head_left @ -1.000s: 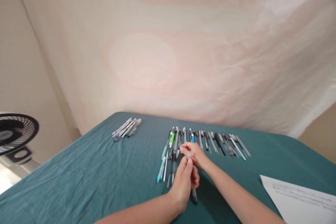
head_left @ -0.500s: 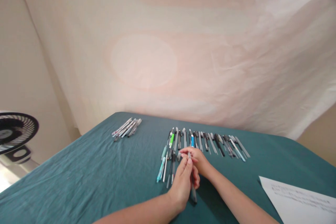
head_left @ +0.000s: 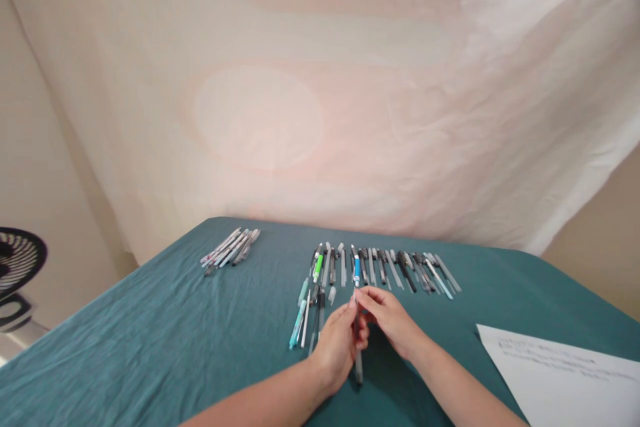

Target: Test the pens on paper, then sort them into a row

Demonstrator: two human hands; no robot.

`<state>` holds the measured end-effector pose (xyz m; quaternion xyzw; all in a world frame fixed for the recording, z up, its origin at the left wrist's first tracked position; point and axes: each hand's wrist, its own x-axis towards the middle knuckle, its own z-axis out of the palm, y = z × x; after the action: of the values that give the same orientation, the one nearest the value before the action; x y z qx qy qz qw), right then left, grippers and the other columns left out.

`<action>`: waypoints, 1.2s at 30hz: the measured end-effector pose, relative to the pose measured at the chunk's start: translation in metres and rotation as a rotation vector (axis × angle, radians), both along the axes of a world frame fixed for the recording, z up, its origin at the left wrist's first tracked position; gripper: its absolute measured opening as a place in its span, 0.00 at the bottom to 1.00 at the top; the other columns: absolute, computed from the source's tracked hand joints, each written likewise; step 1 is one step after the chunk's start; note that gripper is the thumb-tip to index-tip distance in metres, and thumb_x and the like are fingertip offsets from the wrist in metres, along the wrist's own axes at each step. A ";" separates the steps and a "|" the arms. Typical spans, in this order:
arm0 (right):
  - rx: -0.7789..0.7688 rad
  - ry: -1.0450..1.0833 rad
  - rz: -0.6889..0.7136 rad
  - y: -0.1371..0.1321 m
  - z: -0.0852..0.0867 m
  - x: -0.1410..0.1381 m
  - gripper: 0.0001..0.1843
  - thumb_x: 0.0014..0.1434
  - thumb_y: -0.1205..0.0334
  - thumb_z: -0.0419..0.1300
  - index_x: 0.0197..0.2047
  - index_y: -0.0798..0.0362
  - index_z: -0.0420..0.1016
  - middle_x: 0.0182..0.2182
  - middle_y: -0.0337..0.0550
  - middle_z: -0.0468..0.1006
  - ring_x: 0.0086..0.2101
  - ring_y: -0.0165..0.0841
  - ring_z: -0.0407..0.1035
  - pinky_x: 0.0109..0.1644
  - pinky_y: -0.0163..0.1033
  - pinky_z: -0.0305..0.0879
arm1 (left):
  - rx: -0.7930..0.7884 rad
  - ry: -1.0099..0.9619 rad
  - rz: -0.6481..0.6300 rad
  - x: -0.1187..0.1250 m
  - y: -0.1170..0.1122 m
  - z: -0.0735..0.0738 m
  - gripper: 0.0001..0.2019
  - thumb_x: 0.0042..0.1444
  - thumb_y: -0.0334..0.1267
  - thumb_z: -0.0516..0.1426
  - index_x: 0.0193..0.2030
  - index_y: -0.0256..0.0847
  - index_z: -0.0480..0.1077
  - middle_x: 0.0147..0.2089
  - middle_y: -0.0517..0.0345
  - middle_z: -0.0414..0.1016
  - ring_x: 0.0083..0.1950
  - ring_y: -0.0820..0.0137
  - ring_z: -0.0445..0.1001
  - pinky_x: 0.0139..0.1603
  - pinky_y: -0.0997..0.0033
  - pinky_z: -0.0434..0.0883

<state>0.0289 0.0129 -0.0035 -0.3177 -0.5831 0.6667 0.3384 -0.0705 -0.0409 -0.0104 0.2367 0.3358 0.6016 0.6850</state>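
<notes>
My left hand [head_left: 339, 347] is wrapped round a dark, clear-barrelled pen [head_left: 359, 370], whose rear end points toward me. At the front tip of the same pen, the thumb and fingers of my right hand [head_left: 389, 317] are pinched together. A small clear pen cap [head_left: 333, 295] lies on the cloth just beyond my left hand. Left of that hand is a loose group of pens, among them a turquoise pen [head_left: 297, 325] and a white one [head_left: 305, 319]. Past my fingers a blue-and-white pen [head_left: 357, 268] and a green-and-white pen [head_left: 318, 268] lie in a long row.
Dark green cloth [head_left: 200, 333] covers the table. A bundle of pens [head_left: 231, 248] lies at the far left. On the right is a white sheet with handwriting [head_left: 560, 373]. A black fan [head_left: 20, 263] stands beyond the left edge, and a pale curtain [head_left: 320, 113] hangs behind.
The view has swung slightly right, so things sit farther left. My right hand has drawn back from beside the loose cap, which now shows fully, and pinches the pen's tip. My left hand keeps the pen.
</notes>
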 end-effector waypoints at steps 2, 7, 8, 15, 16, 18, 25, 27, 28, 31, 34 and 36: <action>0.006 0.002 0.009 0.000 0.001 0.004 0.14 0.54 0.51 0.55 0.29 0.55 0.68 0.16 0.34 0.68 0.17 0.26 0.62 0.23 0.32 0.58 | -0.005 0.011 -0.002 0.001 0.000 -0.001 0.13 0.53 0.44 0.53 0.29 0.34 0.61 0.24 0.61 0.60 0.23 0.80 0.59 0.21 0.79 0.52; 0.002 0.003 -0.085 0.006 0.002 0.011 0.14 0.52 0.52 0.57 0.30 0.56 0.69 0.17 0.34 0.67 0.18 0.25 0.60 0.24 0.32 0.56 | 0.050 0.075 -0.027 0.001 0.000 -0.002 0.14 0.53 0.45 0.52 0.32 0.33 0.66 0.28 0.56 0.66 0.27 0.77 0.64 0.27 0.76 0.59; 0.002 0.008 -0.141 0.007 0.002 0.012 0.14 0.51 0.52 0.58 0.30 0.57 0.69 0.18 0.35 0.67 0.19 0.24 0.60 0.24 0.31 0.56 | 0.058 0.095 -0.047 0.001 0.000 -0.002 0.14 0.54 0.45 0.52 0.33 0.33 0.67 0.31 0.55 0.67 0.29 0.76 0.66 0.30 0.76 0.61; -0.002 -0.003 -0.283 0.007 0.007 0.020 0.15 0.50 0.50 0.59 0.30 0.56 0.72 0.17 0.34 0.64 0.19 0.23 0.55 0.21 0.29 0.51 | 0.208 0.192 -0.264 0.001 -0.007 -0.003 0.14 0.53 0.38 0.54 0.47 0.36 0.65 0.42 0.48 0.71 0.42 0.69 0.70 0.47 0.67 0.62; -0.002 -0.003 -0.283 0.006 0.008 0.020 0.16 0.50 0.50 0.59 0.30 0.56 0.72 0.18 0.34 0.64 0.19 0.23 0.55 0.21 0.29 0.51 | 0.215 0.192 -0.275 0.002 -0.008 -0.002 0.14 0.53 0.37 0.54 0.46 0.35 0.65 0.42 0.48 0.71 0.42 0.68 0.70 0.47 0.65 0.63; 0.006 0.018 -0.292 0.004 0.009 0.020 0.16 0.50 0.49 0.58 0.31 0.55 0.72 0.20 0.35 0.66 0.20 0.24 0.58 0.21 0.29 0.53 | 0.213 0.178 -0.250 0.001 -0.007 0.000 0.13 0.53 0.37 0.55 0.45 0.35 0.65 0.42 0.47 0.71 0.43 0.67 0.71 0.48 0.63 0.63; -0.033 -0.004 -0.193 0.001 -0.005 0.014 0.24 0.53 0.42 0.51 0.32 0.56 0.72 0.25 0.43 0.72 0.23 0.28 0.64 0.20 0.31 0.56 | 0.282 0.055 0.177 -0.015 0.007 0.015 0.08 0.53 0.37 0.55 0.39 0.39 0.60 0.46 0.50 0.71 0.51 0.66 0.68 0.55 0.59 0.59; -0.021 -0.036 -0.157 -0.001 -0.010 0.012 0.27 0.53 0.40 0.48 0.30 0.57 0.71 0.23 0.43 0.72 0.20 0.27 0.63 0.19 0.30 0.55 | 0.267 0.065 0.220 -0.019 0.010 0.016 0.09 0.52 0.37 0.56 0.38 0.39 0.60 0.46 0.50 0.72 0.52 0.67 0.67 0.56 0.59 0.59; -0.006 -0.040 -0.154 -0.002 -0.011 0.011 0.27 0.53 0.40 0.47 0.30 0.57 0.71 0.23 0.43 0.72 0.20 0.27 0.63 0.19 0.30 0.55 | 0.257 0.067 0.221 -0.020 0.010 0.015 0.10 0.51 0.37 0.56 0.38 0.39 0.60 0.46 0.50 0.72 0.51 0.67 0.67 0.56 0.59 0.59; 0.036 -0.050 -0.162 -0.004 -0.012 0.009 0.27 0.54 0.40 0.46 0.28 0.57 0.69 0.20 0.40 0.69 0.19 0.27 0.62 0.18 0.31 0.54 | 0.236 0.058 0.202 -0.018 0.009 0.013 0.11 0.50 0.38 0.57 0.38 0.39 0.59 0.44 0.50 0.72 0.49 0.67 0.69 0.55 0.59 0.60; 0.071 -0.094 -0.166 -0.005 -0.013 0.009 0.25 0.54 0.40 0.46 0.25 0.55 0.65 0.16 0.36 0.64 0.17 0.26 0.59 0.19 0.31 0.55 | 0.225 0.062 0.184 -0.014 0.006 0.011 0.12 0.50 0.39 0.57 0.38 0.39 0.59 0.43 0.50 0.73 0.48 0.67 0.70 0.54 0.59 0.61; 0.095 -0.126 -0.179 -0.006 -0.014 0.009 0.25 0.54 0.39 0.46 0.23 0.54 0.63 0.15 0.34 0.62 0.16 0.26 0.58 0.18 0.32 0.55 | 0.224 0.070 0.181 -0.013 0.006 0.010 0.12 0.50 0.39 0.58 0.38 0.39 0.59 0.43 0.50 0.73 0.48 0.67 0.70 0.54 0.59 0.61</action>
<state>0.0377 0.0070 -0.0175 -0.3933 -0.6036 0.5840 0.3741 -0.0838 -0.0354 -0.0001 0.3014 0.3102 0.6860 0.5851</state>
